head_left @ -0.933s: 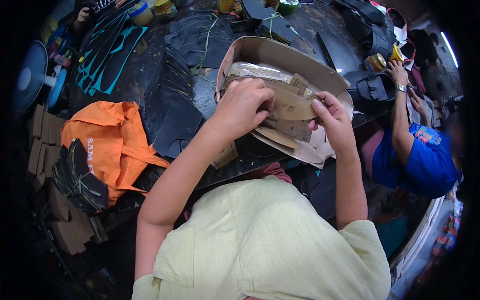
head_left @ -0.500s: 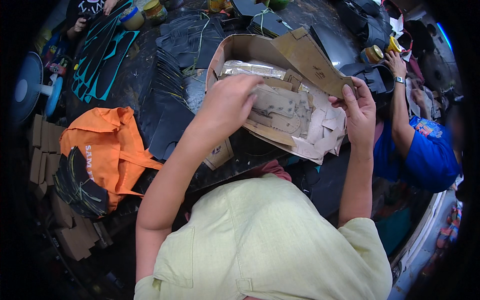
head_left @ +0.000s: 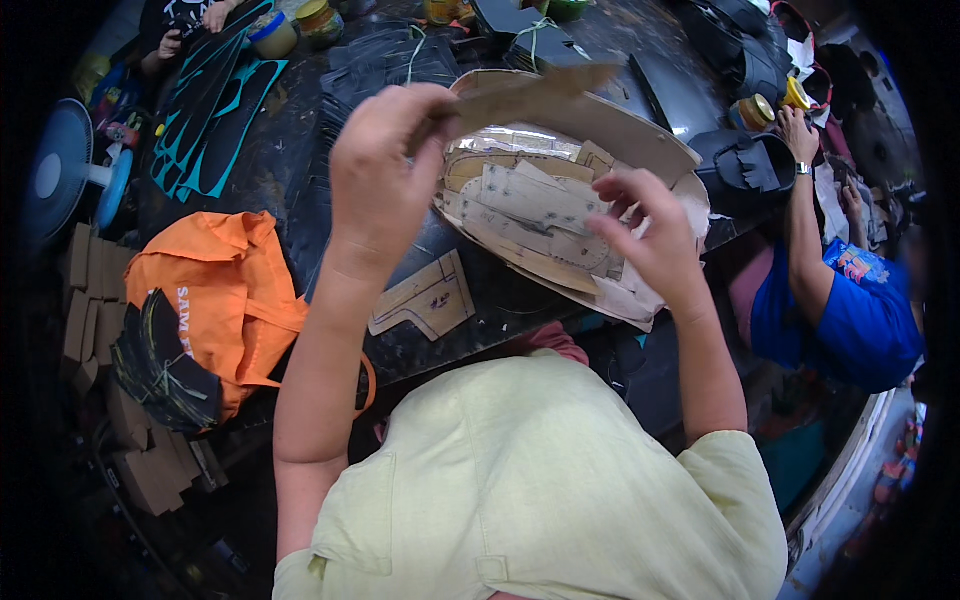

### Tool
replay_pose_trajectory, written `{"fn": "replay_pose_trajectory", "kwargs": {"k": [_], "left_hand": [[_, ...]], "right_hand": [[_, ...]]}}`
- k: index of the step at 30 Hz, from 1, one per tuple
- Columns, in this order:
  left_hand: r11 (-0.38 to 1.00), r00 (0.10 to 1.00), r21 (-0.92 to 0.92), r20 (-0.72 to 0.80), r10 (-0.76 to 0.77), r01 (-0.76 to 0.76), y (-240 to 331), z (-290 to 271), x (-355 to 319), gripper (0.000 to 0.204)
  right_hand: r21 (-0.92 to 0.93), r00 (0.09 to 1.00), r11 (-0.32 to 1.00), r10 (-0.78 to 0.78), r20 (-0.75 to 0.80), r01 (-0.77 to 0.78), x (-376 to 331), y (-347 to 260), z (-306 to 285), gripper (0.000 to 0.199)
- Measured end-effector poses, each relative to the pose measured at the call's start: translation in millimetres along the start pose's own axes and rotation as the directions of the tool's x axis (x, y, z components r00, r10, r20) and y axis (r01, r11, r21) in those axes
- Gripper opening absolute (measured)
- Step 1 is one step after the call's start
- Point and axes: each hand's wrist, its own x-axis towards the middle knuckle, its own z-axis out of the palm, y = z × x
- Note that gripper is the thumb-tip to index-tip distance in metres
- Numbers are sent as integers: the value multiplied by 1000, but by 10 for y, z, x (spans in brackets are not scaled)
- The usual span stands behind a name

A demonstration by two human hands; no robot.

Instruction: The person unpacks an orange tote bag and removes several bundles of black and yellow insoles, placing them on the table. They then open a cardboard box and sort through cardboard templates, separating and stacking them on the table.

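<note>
Left hand (head_left: 385,165) raised above box (head_left: 640,135), fingers pinched on brown card piece (head_left: 530,92), lifted clear of the box, likely for a look. Right hand (head_left: 650,235) over box, fingers spread, touching card patterns (head_left: 530,215) stacked inside; not gripping as far as seen. One pattern (head_left: 425,298) lies left of box. Orange bag (head_left: 215,290) well left. Co-worker's arm (head_left: 805,240) right of box. Nothing blocks box.

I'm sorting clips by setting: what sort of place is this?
Probably a small shoemaking or leather-goods workshop: the left hand lifts a cardboard pattern piece from a box of cardboard patterns, with black cut pieces stacked on the dark worktable.
</note>
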Motion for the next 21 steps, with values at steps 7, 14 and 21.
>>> {"fn": "replay_pose_trajectory", "kwargs": {"k": [7,14,21], "left_hand": [[988,987,-34,-60,-150,149,-167,-135,-41,22],[966,979,-161,65,-194,202,-182,-24,-71,28],[937,890,-334,452,66,101,-158,187,-37,32]], "right_hand": [[-242,999,970,41,22,-34,-62,209,182,36],[450,988,887,145,-58,-104,-50,302,-258,30],[371,941,923,30,-338,104,-107,325,-560,23]]}}
